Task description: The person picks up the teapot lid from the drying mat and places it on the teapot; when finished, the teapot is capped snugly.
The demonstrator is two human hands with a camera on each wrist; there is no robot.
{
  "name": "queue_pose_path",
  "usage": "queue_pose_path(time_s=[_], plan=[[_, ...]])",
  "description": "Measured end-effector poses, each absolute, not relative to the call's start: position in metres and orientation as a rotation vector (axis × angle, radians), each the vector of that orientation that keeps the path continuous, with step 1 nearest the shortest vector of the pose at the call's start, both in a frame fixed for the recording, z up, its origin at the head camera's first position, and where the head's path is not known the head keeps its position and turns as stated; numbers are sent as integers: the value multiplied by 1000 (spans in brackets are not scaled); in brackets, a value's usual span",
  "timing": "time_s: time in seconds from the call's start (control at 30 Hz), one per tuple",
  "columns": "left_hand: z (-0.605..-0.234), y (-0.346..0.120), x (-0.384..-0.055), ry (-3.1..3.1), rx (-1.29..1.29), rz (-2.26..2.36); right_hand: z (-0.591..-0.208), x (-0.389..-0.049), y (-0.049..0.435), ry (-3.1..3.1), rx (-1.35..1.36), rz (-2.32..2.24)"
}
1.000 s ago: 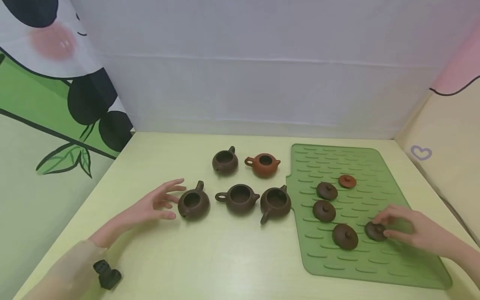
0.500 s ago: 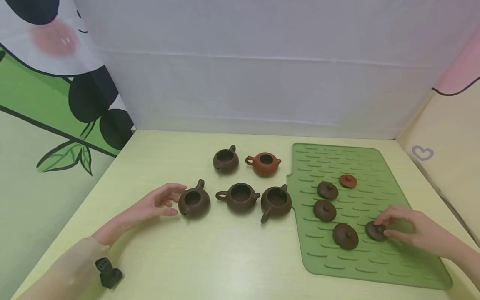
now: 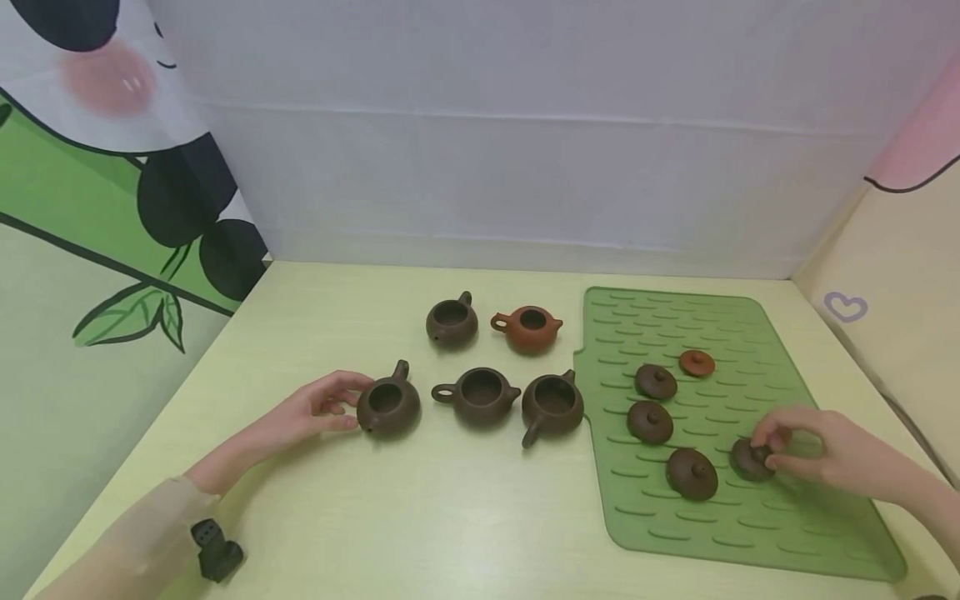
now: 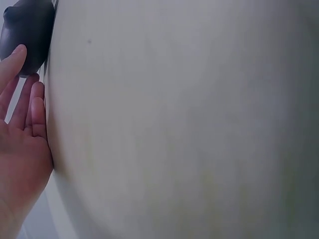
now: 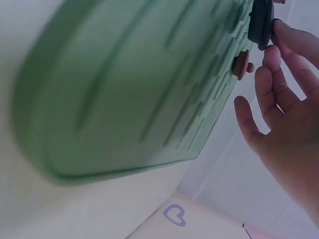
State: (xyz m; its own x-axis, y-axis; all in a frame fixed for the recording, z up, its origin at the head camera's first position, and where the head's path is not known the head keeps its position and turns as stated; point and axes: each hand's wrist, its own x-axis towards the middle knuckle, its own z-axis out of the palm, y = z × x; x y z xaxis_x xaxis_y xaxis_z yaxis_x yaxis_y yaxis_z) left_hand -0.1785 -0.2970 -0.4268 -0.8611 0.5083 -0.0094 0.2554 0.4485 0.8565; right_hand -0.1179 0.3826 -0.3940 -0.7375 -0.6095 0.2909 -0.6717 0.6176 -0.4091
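Observation:
A dark brown lidless teapot (image 3: 388, 408) stands on the table at the left. My left hand (image 3: 315, 408) is at its left side, thumb and fingertips against or very close to the wall; in the left wrist view the thumb (image 4: 15, 57) overlaps the pot (image 4: 30, 32). At the right, my right hand (image 3: 832, 454) pinches the knob of a small dark teapot lid (image 3: 750, 460) on the green mat (image 3: 720, 542). In the right wrist view that lid (image 5: 260, 25) is at the fingertips; whether it still touches the mat I cannot tell.
Three more dark lidless teapots (image 3: 480, 398) and a reddish one (image 3: 530, 331) stand mid-table. On the mat lie three dark lids (image 3: 692, 475) and a reddish lid (image 3: 697, 363). A small black device (image 3: 217, 554) is at my left wrist. A pale curtain (image 3: 525, 183) hangs behind.
My left hand has moved slightly right, up to the teapot. My right thumb and fingers have closed on the lid's knob. The other teapots and lids stay put.

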Motion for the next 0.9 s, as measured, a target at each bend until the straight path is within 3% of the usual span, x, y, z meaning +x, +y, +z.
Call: queue_pose_path(time_s=[0.33,0.9], plan=[[-427,-297,-178,2441,652,1375,-364,-127,347,-2846,911,838],[-429,-296,-179,2432,645,1378,-336,-142,239,-2827,752,1057]])
